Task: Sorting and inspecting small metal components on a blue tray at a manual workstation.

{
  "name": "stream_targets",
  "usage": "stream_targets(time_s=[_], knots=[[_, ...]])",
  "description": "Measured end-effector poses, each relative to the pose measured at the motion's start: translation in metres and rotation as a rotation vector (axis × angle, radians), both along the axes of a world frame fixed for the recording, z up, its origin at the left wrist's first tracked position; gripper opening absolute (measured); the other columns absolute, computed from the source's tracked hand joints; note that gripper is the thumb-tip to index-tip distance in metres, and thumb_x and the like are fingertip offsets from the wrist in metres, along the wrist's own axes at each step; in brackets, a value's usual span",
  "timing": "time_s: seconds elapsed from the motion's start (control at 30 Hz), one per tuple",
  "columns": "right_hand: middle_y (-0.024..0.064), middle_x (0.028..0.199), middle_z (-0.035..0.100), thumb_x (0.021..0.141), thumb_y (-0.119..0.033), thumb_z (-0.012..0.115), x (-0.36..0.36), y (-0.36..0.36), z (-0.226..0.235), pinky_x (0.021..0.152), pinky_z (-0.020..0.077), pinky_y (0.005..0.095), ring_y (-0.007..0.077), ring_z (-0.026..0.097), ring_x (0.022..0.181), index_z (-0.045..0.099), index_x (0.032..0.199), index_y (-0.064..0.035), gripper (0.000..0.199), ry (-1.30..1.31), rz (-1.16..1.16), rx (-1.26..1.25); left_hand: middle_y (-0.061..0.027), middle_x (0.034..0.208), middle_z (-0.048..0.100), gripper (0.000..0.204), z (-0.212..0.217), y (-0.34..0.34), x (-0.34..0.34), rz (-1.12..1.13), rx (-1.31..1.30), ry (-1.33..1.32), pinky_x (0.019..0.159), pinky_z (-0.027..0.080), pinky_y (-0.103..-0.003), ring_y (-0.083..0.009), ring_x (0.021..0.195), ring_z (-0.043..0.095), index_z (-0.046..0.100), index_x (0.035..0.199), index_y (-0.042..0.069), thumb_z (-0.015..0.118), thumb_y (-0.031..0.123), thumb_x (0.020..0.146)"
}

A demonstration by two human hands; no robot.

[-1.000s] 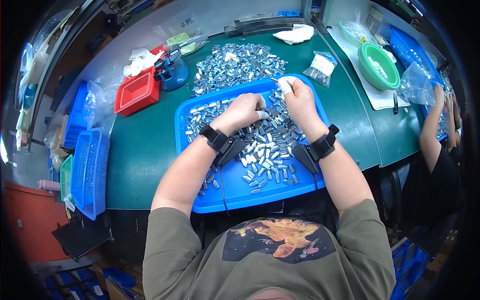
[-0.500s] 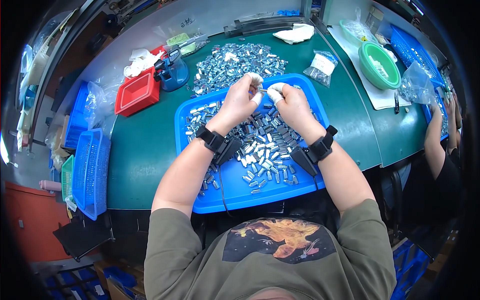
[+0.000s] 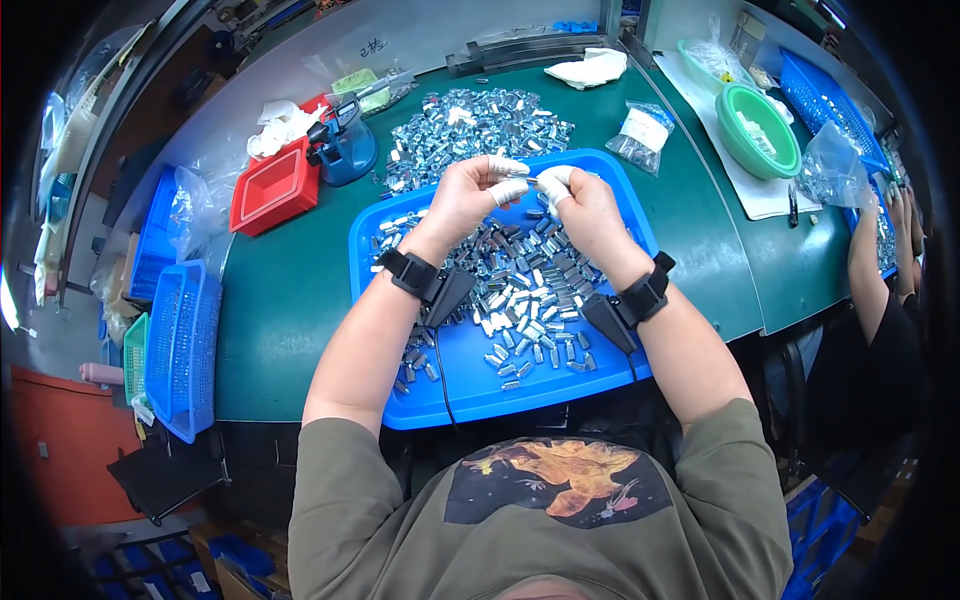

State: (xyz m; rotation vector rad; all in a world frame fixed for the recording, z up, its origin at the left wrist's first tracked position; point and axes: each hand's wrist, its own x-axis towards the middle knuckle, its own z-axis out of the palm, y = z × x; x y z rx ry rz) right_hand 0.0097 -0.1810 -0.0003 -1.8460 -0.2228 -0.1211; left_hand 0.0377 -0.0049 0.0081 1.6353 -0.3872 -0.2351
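Above the far half of a blue tray (image 3: 460, 392), my two hands meet at a small metal part (image 3: 532, 181). My right hand (image 3: 592, 212) pinches its right end between thumb and finger. My left hand (image 3: 470, 195) has thumb and forefinger closed about its left end; the fingertips hide most of the part. White coverings wrap fingertips on both hands. Many short silvery metal pieces (image 3: 530, 300) lie loose in the tray beneath. A larger heap of similar pieces (image 3: 480, 125) is spread on the green table beyond the tray.
Red bins (image 3: 272, 188) and a blue tool (image 3: 347, 150) stand left of the heap. Blue baskets (image 3: 182, 350) are at the table's left edge. To the right lie a bag of parts (image 3: 642, 138) and a green basin (image 3: 757, 130). Another person's arm (image 3: 868, 265) reaches in far right.
My left hand has shifted slightly left and nearer to me, its thumb and forefinger drawing closer together at the metal part. My right hand has barely moved.
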Motion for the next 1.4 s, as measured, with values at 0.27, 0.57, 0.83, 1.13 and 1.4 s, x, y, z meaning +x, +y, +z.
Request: stream_targets(time_s=[0.27, 0.57, 0.83, 1.13, 1.4], knots=[[-0.0026, 0.072, 0.056, 0.086, -0.013, 0.051, -0.003, 0.001, -0.004, 0.049, 0.0348, 0.0215, 0.0045, 0.045, 0.058, 0.062, 0.085, -0.0033, 0.016, 0.196, 0.06, 0.208, -0.0056, 0.086, 0.065, 0.02, 0.003, -0.005, -0.008, -0.034, 0.04, -0.062, 0.066, 0.048, -0.021, -0.0089, 0.074, 0.06, 0.061, 0.099, 0.002, 0.064, 0.007, 0.08], [-0.0045, 0.071, 0.052, 0.089, -0.02, 0.051, 0.001, -0.006, 0.007, 0.054, 0.0333, 0.0204, 0.0044, 0.042, 0.061, 0.061, 0.087, -0.0034, 0.02, 0.321, 0.067, 0.249, -0.0049, 0.086, 0.064, 0.02, 0.012, -0.004, 0.001, 0.033, 0.066, -0.072, 0.068, 0.048, -0.024, -0.0089, 0.074, 0.059, 0.06, 0.1, 0.003, 0.063, 0.009, 0.081], [-0.0031, 0.071, 0.051, 0.089, -0.019, 0.051, 0.011, -0.008, 0.007, 0.055, 0.0346, 0.02, 0.005, 0.042, 0.063, 0.059, 0.093, -0.0022, 0.019, 0.158, -0.135, 0.164, -0.0097, 0.085, 0.064, 0.027, -0.004, 0.042, 0.031, 0.706, 0.707, -1.023, 0.074, 0.047, -0.029, -0.0195, 0.078, 0.061, 0.06, 0.099, 0.003, 0.067, 0.015, 0.076], [0.0077, 0.078, 0.06, 0.085, -0.017, 0.056, 0.016, -0.006, -0.017, 0.059, 0.0425, 0.0255, 0.0121, 0.055, 0.068, 0.06, 0.097, -0.0005, 0.021, -0.025, -0.123, 0.021, -0.0108, 0.087, 0.061, 0.025, -0.013, -0.019, 0.003, -0.135, 0.829, -0.317, 0.069, 0.047, -0.03, -0.0184, 0.081, 0.059, 0.06, 0.099, 0.002, 0.062, 0.013, 0.077], [0.0026, 0.074, 0.06, 0.085, -0.014, 0.057, 0.002, -0.002, -0.001, 0.056, 0.0411, 0.0226, 0.0063, 0.05, 0.064, 0.061, 0.092, 0.0012, 0.017, -0.073, -0.088, -0.093, -0.0019, 0.077, 0.054, 0.019, -0.005, 0.004, 0.01, 0.113, -0.046, 0.151, 0.064, 0.044, -0.026, -0.0114, 0.069, 0.052, 0.057, 0.102, 0.003, 0.054, 0.012, 0.086]])
